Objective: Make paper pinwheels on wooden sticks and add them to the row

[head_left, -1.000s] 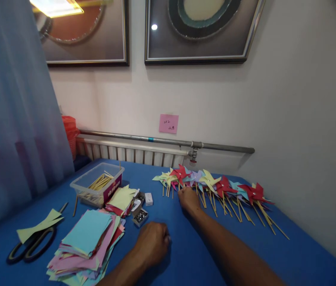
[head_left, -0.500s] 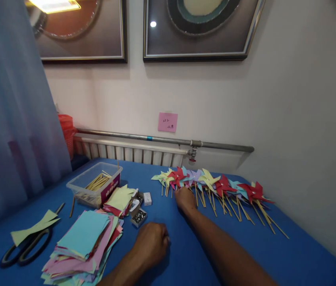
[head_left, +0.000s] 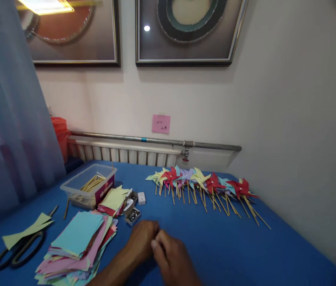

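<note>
Two hands meet over the table [head_left: 230, 254], the left hand [head_left: 142, 238] touching the right hand [head_left: 174, 254]. Both have their fingers curled in; whether either grips anything cannot be told. The pinwheels [head_left: 213, 182] lie in one overlapping row from the far edge toward the right edge, three red ones on top, the rest too layered to count. Three small boxes [head_left: 132, 221] stand near the left hand: two open, the nearer showing metal pins [head_left: 133, 215], and one white. Left of them are two paper stacks, a large stack [head_left: 78, 234] and a small stack [head_left: 114, 198]. One tub [head_left: 105, 190] of sticks [head_left: 92, 182] sits near the far left corner. Toward the left edge, one pair of scissors [head_left: 22, 243] lies under cut paper [head_left: 28, 232].
</note>
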Motion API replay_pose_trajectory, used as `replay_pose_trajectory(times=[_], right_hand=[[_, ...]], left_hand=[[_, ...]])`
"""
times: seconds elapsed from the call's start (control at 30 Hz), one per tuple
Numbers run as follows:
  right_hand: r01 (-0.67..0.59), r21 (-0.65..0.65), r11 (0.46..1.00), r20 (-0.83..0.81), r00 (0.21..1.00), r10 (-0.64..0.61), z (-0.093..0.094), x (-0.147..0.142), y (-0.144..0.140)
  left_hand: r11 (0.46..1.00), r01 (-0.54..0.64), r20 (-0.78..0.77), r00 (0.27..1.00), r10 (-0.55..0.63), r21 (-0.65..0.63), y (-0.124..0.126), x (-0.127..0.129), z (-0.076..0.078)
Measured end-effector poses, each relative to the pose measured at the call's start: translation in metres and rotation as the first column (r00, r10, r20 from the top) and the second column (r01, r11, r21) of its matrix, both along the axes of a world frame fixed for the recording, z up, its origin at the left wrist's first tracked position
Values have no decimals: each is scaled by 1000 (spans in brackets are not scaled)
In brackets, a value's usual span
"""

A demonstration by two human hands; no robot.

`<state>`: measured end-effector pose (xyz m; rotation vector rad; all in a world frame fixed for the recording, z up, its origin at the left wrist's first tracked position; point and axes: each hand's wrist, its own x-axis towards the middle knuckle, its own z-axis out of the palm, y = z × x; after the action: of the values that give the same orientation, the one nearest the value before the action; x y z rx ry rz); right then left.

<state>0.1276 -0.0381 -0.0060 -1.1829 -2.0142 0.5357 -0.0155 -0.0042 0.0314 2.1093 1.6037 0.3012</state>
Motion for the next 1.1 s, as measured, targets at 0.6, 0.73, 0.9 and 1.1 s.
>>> replay_pose_trajectory(times=[0.6,0.73,0.9,1.1], right_hand=[[-220,271,937,247,957,153,-24,-5,-7],[-261,352,899,302,941,155,-34,-6,-7],[-315,376,872,391,907,159,-42,-9,-8],[-334,259,906,454,870,191,-55,-10,-7]], left_hand=[[998,-33,-65,997,36,44,3,2,-3],[998,-30,-79,996,35,57,2,3,-3],[996,-4,-117,993,14,84,2,2,-6],[994,22,-109,994,-10,110,-1,2,-4]])
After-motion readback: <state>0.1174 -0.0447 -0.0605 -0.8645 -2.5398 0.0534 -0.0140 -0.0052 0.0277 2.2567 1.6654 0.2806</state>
